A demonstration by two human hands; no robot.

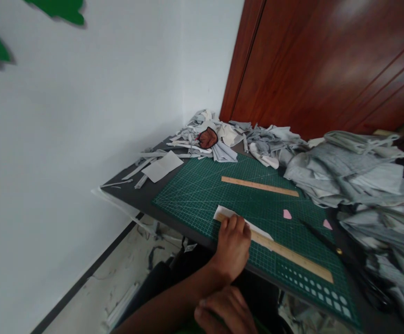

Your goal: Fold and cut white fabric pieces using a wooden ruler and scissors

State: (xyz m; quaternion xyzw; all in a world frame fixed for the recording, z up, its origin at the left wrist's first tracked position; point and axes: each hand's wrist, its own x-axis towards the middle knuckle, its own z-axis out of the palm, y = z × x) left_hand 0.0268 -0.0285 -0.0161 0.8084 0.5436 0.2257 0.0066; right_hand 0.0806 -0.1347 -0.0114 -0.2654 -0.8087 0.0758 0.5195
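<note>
Head view: a desk point(127, 186) is shown, largely covered by a green cutting mat point(195, 195). Near the desk's front edge, a white strip point(222, 211) is laid on the mat, partly overlain by a wooden ruler point(299, 257) that is extended from it toward the front right corner. Ruler and strip are touched from above by the left hand point(234, 241), whose fingers are bent; whether they are clenched on the ruler or merely pressed against it cannot be told. The right hand point(226, 308) is held beside the left forearm, short of the front edge; its fingers are loosely curled, and whether anything is grasped cannot be told. Farther back, a second ruler point(260, 186) is placed on the mat. Toward the right edge, two pink pieces point(287, 214) and black scissors point(338, 252) are seen. Grey fabric point(348, 167) is heaped along the far and right edges; a reddish-brown piece point(208, 138) is set among scraps near the far left corner. A white sheet point(163, 166) is located by the left edge.
</note>
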